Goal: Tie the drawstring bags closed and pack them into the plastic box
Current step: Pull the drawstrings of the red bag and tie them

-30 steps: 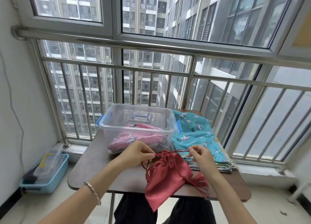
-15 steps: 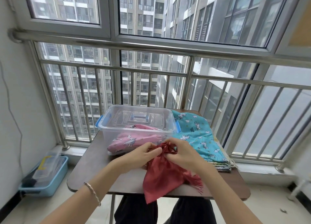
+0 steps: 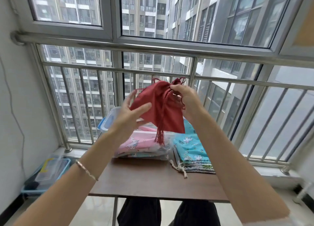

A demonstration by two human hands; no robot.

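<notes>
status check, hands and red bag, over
Right hand pinches red bag neck, left hand open against its side. Bag held up over box, not yet in. Nothing seen in the way.

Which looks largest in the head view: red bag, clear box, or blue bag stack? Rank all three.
1. box, though partly hidden.
2. red bag, close to the box; it is held up nearer the camera, so that order is unsure.
3. blue bag stack, smallest.
</notes>
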